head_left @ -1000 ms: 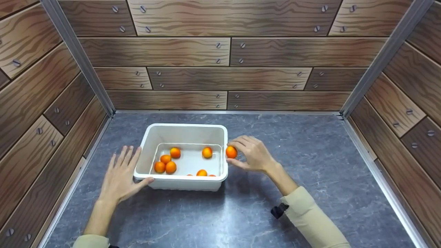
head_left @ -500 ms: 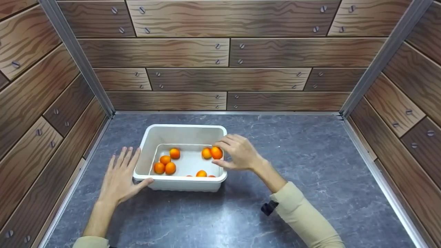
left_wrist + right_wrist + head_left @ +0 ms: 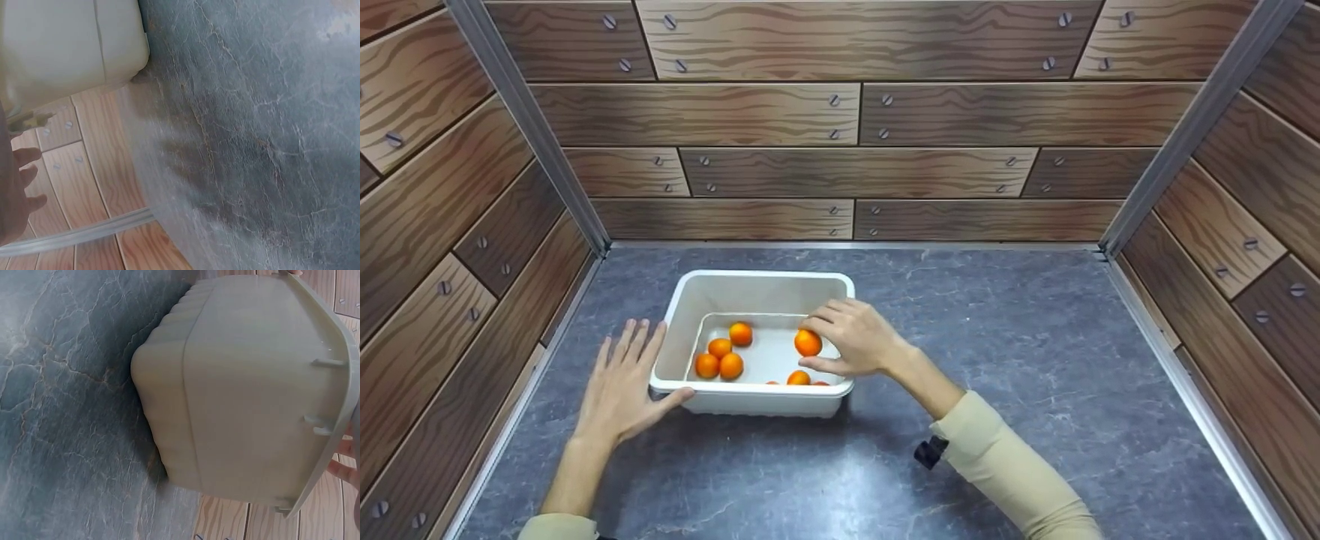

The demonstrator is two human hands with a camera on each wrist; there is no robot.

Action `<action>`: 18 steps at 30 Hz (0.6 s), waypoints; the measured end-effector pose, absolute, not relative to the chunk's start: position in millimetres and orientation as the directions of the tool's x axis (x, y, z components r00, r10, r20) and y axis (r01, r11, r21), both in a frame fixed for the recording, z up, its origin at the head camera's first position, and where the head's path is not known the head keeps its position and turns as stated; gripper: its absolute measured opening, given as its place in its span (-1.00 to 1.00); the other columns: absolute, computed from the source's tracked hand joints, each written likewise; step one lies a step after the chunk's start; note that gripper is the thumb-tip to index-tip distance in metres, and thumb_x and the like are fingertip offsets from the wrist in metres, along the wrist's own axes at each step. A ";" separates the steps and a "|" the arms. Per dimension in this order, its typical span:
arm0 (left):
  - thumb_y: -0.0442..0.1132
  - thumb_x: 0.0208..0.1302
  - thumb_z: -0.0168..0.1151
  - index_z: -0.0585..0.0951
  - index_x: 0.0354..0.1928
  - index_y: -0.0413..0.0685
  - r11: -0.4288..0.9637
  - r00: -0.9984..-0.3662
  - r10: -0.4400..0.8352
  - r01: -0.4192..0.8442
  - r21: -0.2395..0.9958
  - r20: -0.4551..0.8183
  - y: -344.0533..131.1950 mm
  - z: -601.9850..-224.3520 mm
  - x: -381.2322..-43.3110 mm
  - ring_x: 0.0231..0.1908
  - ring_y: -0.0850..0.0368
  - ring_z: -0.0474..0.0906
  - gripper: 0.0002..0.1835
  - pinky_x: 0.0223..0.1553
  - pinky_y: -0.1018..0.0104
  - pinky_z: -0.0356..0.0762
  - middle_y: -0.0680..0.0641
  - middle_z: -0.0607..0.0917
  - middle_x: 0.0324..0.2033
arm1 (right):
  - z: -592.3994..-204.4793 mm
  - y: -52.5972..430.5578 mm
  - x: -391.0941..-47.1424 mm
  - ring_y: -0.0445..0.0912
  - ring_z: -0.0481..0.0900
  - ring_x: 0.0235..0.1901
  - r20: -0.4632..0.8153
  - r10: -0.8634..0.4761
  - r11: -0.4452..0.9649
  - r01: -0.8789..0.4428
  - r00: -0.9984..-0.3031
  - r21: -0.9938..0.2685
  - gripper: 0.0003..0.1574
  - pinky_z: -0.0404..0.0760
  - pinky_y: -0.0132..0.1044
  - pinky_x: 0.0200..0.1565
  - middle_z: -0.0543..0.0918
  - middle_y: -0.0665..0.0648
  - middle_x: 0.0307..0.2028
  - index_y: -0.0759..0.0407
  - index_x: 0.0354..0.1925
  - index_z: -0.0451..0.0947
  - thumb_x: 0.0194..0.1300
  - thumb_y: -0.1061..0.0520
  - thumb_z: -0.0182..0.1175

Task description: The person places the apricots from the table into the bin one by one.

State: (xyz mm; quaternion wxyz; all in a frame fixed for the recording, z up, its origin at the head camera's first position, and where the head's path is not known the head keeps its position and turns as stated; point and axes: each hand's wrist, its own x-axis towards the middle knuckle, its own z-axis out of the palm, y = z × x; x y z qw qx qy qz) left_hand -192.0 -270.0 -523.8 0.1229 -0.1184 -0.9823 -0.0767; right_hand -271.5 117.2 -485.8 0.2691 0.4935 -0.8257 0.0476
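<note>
A white plastic bin (image 3: 765, 274) stands left of centre on the floor in the head view. My right hand (image 3: 855, 339) reaches in over its right rim and holds a tangerine (image 3: 808, 343) between thumb and fingers. Several more tangerines (image 3: 731, 366) lie grouped at the bin's left side. Along the front wall, another tangerine (image 3: 799, 377) shows, with others mostly hidden by the rim. My left hand (image 3: 619, 390) rests against the left rim, fingers straight and spread, thumb at the front corner. Both wrist views show the bin's outside (image 3: 62, 45) but not the fruit.
Dark grey marbled flooring (image 3: 1035, 360) surrounds the bin. Wood-patterned walls (image 3: 769, 172) close off the back and both sides, with metal strips along their corners and lower edges. A black device (image 3: 931, 453) sits at the right sleeve's cuff.
My right hand has carried the tangerine leftward from outside the right rim to inside the bin. It now covers a tangerine seen there earlier. The left hand has stayed in place.
</note>
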 end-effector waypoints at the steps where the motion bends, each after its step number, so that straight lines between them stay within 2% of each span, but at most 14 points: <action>1: 0.54 0.17 0.21 0.18 0.66 -0.11 0.960 -0.941 0.214 0.253 0.125 0.263 -269.8 -523.9 -191.8 0.66 -0.33 0.04 0.21 0.64 -0.38 -0.05 -0.34 0.21 0.63 | -485.3 116.9 -271.2 -0.05 0.77 -0.08 0.481 -0.790 0.514 -0.838 -0.379 0.183 -0.34 0.78 -0.18 0.03 0.82 0.01 -0.08 0.03 0.07 0.72 0.35 -0.43 0.27; 7: 0.53 0.15 0.24 0.19 0.66 -0.10 0.957 -0.934 0.218 0.261 0.125 0.283 -269.1 -523.0 -192.5 0.65 -0.33 0.07 0.21 0.64 -0.37 -0.03 -0.35 0.25 0.61 | -482.7 118.0 -270.7 -0.03 0.76 -0.06 0.447 -0.788 0.533 -0.833 -0.423 0.150 -0.32 0.76 -0.15 0.04 0.81 0.02 -0.07 0.03 0.14 0.70 0.36 -0.42 0.26; 18: 0.51 0.17 0.23 0.17 0.65 -0.18 0.952 -0.938 0.234 0.274 0.134 0.256 -270.9 -521.6 -192.6 0.65 -0.34 0.07 0.22 0.65 -0.37 -0.06 -0.35 0.22 0.62 | -481.6 126.5 -270.6 -0.02 0.76 -0.07 0.464 -0.781 0.529 -0.838 -0.418 0.135 -0.33 0.76 -0.17 -0.01 0.80 0.04 -0.07 0.04 0.12 0.71 0.37 -0.41 0.25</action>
